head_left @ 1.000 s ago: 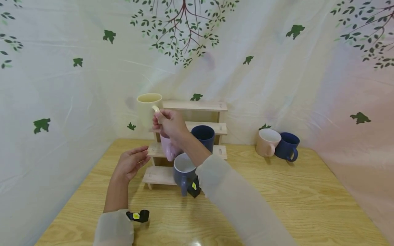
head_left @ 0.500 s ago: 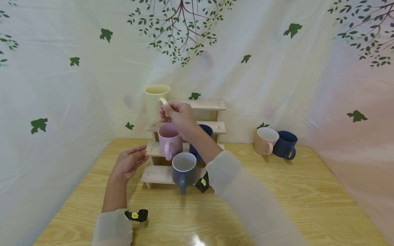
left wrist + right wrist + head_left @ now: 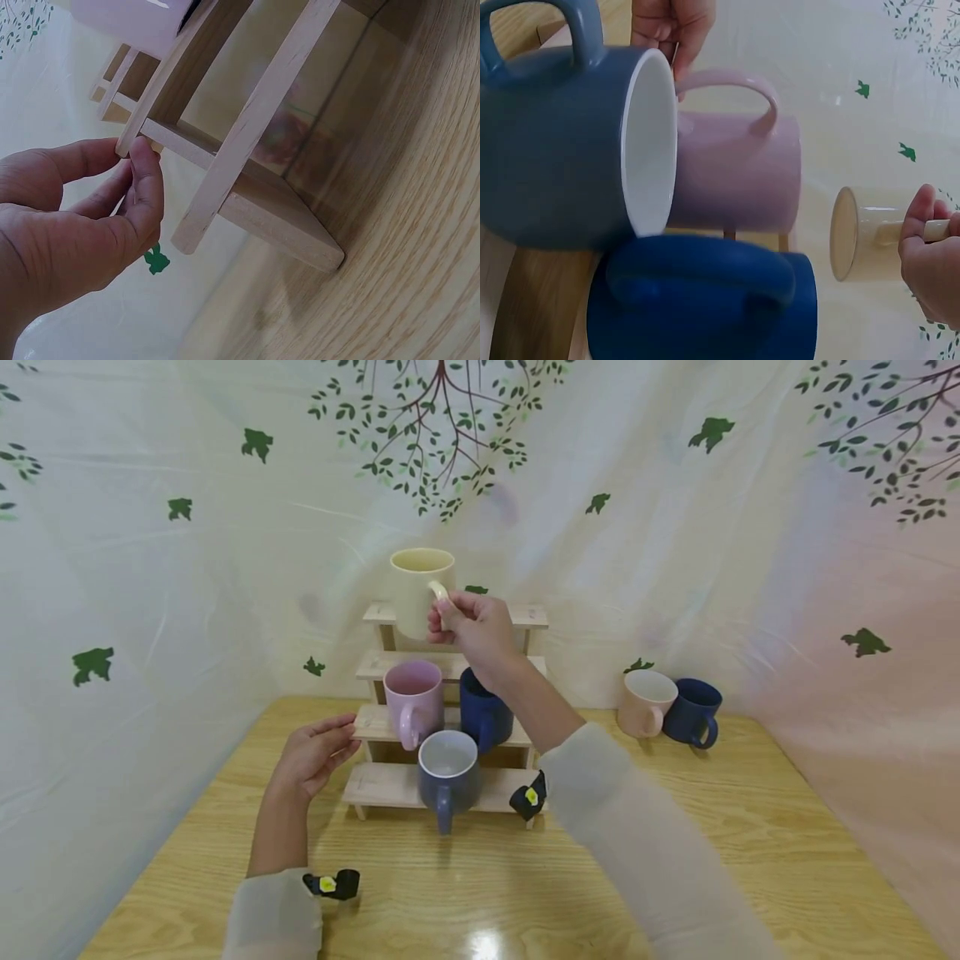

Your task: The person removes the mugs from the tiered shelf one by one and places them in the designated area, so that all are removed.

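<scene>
My right hand (image 3: 483, 635) grips the handle of a pale yellow mug (image 3: 416, 597), holding it upright in front of the top tier of a wooden tiered stand (image 3: 382, 785). The right wrist view shows that mug (image 3: 866, 244) sideways with my fingers round its handle. My left hand (image 3: 311, 760) pinches the left end of a lower tier, the thumb and a finger meeting at the board edge (image 3: 129, 142). A pink mug (image 3: 415, 693) and a dark blue mug (image 3: 483, 714) stand on that tier, the latter partly behind my right forearm. A grey-blue mug (image 3: 448, 777) sits on the bottom tier.
A peach mug (image 3: 643, 706) with a white inside and another dark blue mug (image 3: 693, 710) stand side by side at the table's back right. The wooden table (image 3: 600, 860) meets a pale leaf-patterned cloth (image 3: 562, 552) behind the stand.
My right hand has carried the yellow mug rightward and up, from the stand's left side to in front of the top tier. The left hand keeps its hold on the stand.
</scene>
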